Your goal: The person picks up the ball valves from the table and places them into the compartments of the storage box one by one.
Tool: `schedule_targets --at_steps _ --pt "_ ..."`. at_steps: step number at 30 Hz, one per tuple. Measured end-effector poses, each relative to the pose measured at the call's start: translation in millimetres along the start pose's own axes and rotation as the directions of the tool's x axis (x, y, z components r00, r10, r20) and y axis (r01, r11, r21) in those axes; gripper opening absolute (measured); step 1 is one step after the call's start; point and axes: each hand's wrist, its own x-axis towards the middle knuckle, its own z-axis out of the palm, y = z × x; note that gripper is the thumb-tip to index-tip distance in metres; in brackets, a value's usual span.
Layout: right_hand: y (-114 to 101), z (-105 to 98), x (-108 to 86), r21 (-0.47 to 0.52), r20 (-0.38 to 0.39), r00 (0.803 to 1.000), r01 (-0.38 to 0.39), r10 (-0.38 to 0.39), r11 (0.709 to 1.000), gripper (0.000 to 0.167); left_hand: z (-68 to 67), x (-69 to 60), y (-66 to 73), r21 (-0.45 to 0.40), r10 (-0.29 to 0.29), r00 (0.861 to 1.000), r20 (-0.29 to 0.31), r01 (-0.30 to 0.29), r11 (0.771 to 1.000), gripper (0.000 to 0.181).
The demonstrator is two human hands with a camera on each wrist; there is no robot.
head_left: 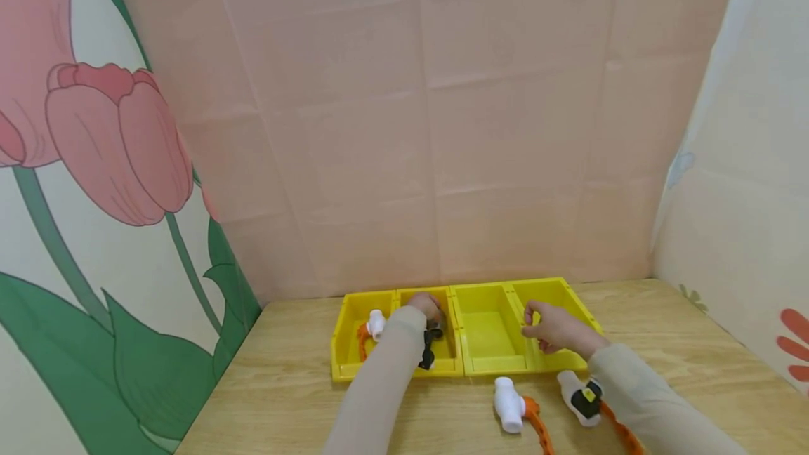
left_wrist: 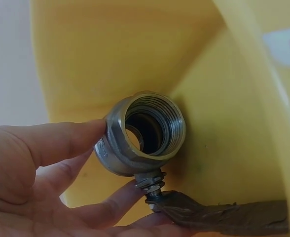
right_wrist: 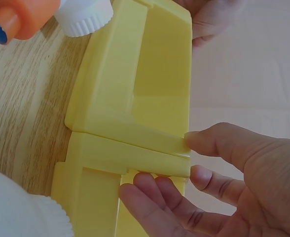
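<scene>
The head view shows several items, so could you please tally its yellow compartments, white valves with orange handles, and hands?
Yellow compartments: 4
White valves with orange handles: 3 (two on the tabletop, one in the leftmost compartment)
Hands: 2 (left hand, right hand)
Total: 9

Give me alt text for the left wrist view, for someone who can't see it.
A person's left hand has its grip on a metal valve, whose threaded opening faces the camera, with a yellow bin's walls behind it. A dark handle extends toward the lower right.
</scene>
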Motion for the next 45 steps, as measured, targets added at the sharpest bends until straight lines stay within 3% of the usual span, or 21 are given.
schedule_targets --at_steps 4,7,8,10,13,15,16,17,18,19,21,23,25,26,28,33,40,45 --pt "1.0 0.6 0.3 -0.007 -0.005 1.0 0.0 -0.001 1.0 0.019 -1.2 1.9 -0.9 0.103 0.033 0.999 0.04 -0.037 0.994 0.023" --pt "2.1 1.4 0.4 -0.007 -0.012 1.0 -0.001 0.001 1.0 0.019 1.2 16.7 -4.2 0.112 0.006 0.997 0.082 -0.015 0.994 0.017" --pt "2.3 1.6 0.1 -0.007 -0.013 1.0 0.002 -0.002 1.0 0.019 4.4 26.9 -8.5 0.099 0.002 0.996 0.084 -0.011 0.995 0.015" --pt "2.4 2.3 -0.4 -0.005 -0.019 1.0 0.006 -0.006 1.0 0.019 20.7 66.2 -28.3 0.088 0.008 0.998 0.054 -0.012 0.996 0.016" --pt "2.2 2.7 -1.7 -0.003 -0.024 1.0 0.011 -0.011 1.0 0.019 43.8 126.5 -60.0 0.182 0.088 0.996 -0.007 -0.085 0.98 0.023" --pt "1.7 2.8 -2.8 0.001 -0.025 1.0 0.011 -0.011 1.0 0.019 47.4 146.5 -69.5 0.23 0.116 0.992 -0.038 -0.104 0.968 0.028" --pt "1.8 2.5 -2.3 0.002 -0.024 1.0 0.012 -0.011 1.0 0.019 39.1 141.1 -64.4 0.235 0.121 0.992 -0.034 -0.11 0.966 0.027" --pt "2.0 2.2 -1.8 0.003 -0.024 1.0 0.011 -0.011 1.0 0.019 27.2 126.5 -54.5 0.203 0.094 0.995 -0.025 -0.087 0.975 0.027" --pt "2.0 1.9 -1.3 0.004 -0.023 1.0 0.012 -0.012 1.0 0.019 12.2 105.4 -41.7 0.156 0.065 0.998 -0.014 -0.062 0.986 0.026" --pt "2.0 1.5 -0.7 0.005 -0.021 1.0 0.012 -0.012 1.0 0.019 0.2 92.6 -34.5 0.094 0.057 0.998 -0.001 -0.056 0.994 0.022" --pt "2.4 0.8 0.7 0.005 -0.018 1.0 0.015 -0.015 1.0 0.019 -29.9 50.0 -12.2 -0.066 0.015 1.0 0.013 -0.014 0.998 0.022" --pt "2.9 0.0 2.5 0.002 -0.016 1.0 0.019 -0.019 1.0 0.019 -55.5 10.4 7.8 -0.217 -0.033 0.999 0.038 0.04 0.975 0.031" --pt "3.6 -0.7 4.7 0.001 -0.014 1.0 0.022 -0.022 1.0 0.019 -67.8 -2.4 12.0 -0.305 -0.022 0.999 0.046 0.035 0.952 0.037" --pt "4.1 -1.0 5.6 0.0 -0.013 1.0 0.022 -0.022 1.0 0.019 -78.2 -19.0 20.9 -0.348 -0.04 0.997 0.059 0.058 0.936 0.041" --pt "4.7 -1.9 7.7 -0.005 -0.013 1.0 0.028 -0.028 1.0 0.019 -89.3 -29.0 26.0 -0.368 -0.015 0.997 0.069 0.04 0.929 0.04" --pt "6.1 -3.4 10.3 -0.005 -0.006 0.999 0.035 -0.035 0.999 0.02 -116.2 -39.8 31.7 -0.427 0.048 0.994 0.094 -0.003 0.904 0.033" --pt "7.1 -2.5 13.3 0.003 -0.002 1.0 0.009 -0.009 1.0 0.019 -144.0 -63.5 30.6 -0.574 0.148 0.987 0.058 -0.088 0.814 0.034" --pt "7.5 -3.2 12.5 0.001 -0.002 1.0 0.015 -0.015 1.0 0.019 -151.4 -81.4 19.0 -0.623 0.162 0.987 0.006 -0.124 0.772 0.031"
